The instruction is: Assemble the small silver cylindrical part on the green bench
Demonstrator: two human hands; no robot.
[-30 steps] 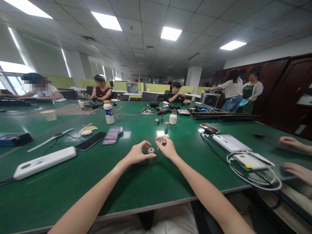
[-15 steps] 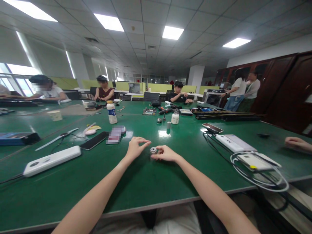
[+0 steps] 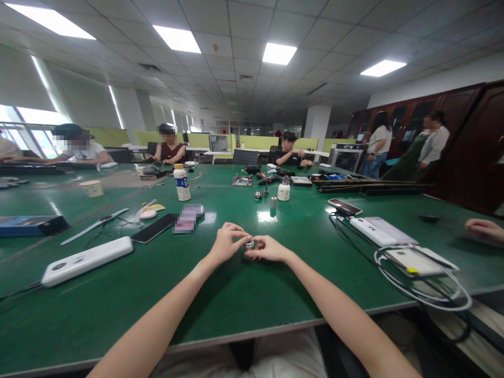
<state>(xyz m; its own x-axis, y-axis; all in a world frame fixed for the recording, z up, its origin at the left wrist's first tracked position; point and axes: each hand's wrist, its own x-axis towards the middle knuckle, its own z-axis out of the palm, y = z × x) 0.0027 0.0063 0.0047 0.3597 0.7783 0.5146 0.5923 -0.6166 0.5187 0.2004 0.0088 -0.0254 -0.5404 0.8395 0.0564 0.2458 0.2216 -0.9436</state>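
A small silver metal cylinder (image 3: 249,245) stands on the green table in front of me, partly covered by fingers. My right hand (image 3: 272,248) grips its side from the right, thumb in front and fingers behind. From the left, my left hand (image 3: 229,244) reaches over with thumb and index finger pinched at the cylinder's top rim; whether a tiny part is between these fingertips is hidden. Farther back stand another small metal cylinder (image 3: 273,202), a white round jar (image 3: 284,191) and a dark little metal fitting (image 3: 266,190).
On the left lie a white power strip (image 3: 88,260), a black phone (image 3: 155,228) and a bottle (image 3: 181,182) behind them. Phones, power banks and a coiled white cable (image 3: 423,300) lie on the right. Another person's hand (image 3: 484,231) rests at the right edge. People sit across the table.
My left hand has moved right and slightly down, bringing its fingertips onto the cylinder's top. My right hand stays around the cylinder. Two people at the back right have moved apart.
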